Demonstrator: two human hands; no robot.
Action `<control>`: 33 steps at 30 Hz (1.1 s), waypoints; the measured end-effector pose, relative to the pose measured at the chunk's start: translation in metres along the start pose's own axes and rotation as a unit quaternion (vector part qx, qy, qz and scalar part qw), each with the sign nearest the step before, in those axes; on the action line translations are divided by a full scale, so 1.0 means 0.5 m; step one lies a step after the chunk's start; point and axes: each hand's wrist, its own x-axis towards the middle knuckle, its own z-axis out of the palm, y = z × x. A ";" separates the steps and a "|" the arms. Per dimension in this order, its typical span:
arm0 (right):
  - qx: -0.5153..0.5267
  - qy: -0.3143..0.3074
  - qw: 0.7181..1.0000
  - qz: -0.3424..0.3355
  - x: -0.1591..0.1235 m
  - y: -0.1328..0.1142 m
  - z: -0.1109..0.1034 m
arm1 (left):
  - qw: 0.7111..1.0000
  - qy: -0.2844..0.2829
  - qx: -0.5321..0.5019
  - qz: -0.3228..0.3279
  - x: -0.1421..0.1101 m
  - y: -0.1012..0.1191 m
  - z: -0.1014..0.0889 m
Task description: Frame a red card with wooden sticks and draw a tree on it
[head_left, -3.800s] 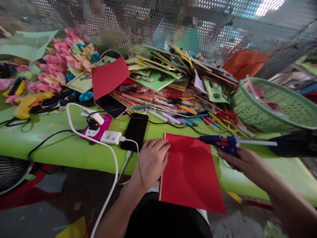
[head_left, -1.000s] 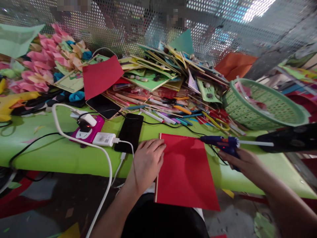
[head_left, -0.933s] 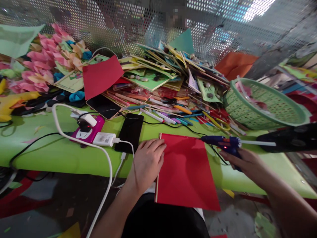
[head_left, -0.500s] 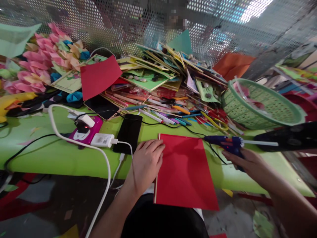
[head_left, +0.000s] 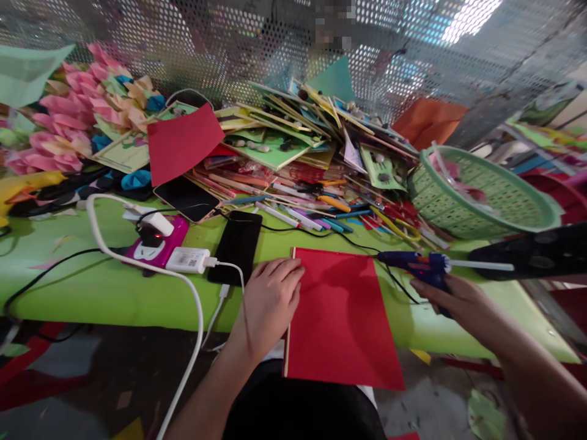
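Note:
A red paper sheet (head_left: 343, 324) with a pale strip along its left edge lies on the green table top and hangs past the front edge. My left hand (head_left: 274, 299) rests flat over the sheet's left edge, fingers stretched out and close together. In my right hand (head_left: 452, 296) is a blue hot glue gun (head_left: 415, 263), its nozzle at the sheet's top right corner. A white glue stick (head_left: 481, 265) sticks out of the back of the gun. The gun's trigger is hidden by my fingers.
Left of the sheet are a black phone (head_left: 236, 246), a magenta power strip (head_left: 158, 241) and a white cable (head_left: 195, 299). Behind lie scattered markers (head_left: 312, 220) and a heap of decorated cards (head_left: 275, 150). A green basket (head_left: 481, 195) stands at the right.

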 end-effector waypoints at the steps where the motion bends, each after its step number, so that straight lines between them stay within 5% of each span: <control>1: 0.000 -0.001 1.000 0.000 0.000 -0.003 0.000 | 1.000 0.001 0.000 0.000 0.000 0.000 0.000; 10: 0.005 -0.003 1.000 -0.005 0.005 0.022 0.000 | 1.000 -0.007 0.003 -0.004 -0.001 0.001 -0.004; 33: -0.010 -0.026 0.999 -0.035 0.007 -0.009 0.025 | 1.000 -0.010 0.002 -0.005 0.002 0.002 -0.006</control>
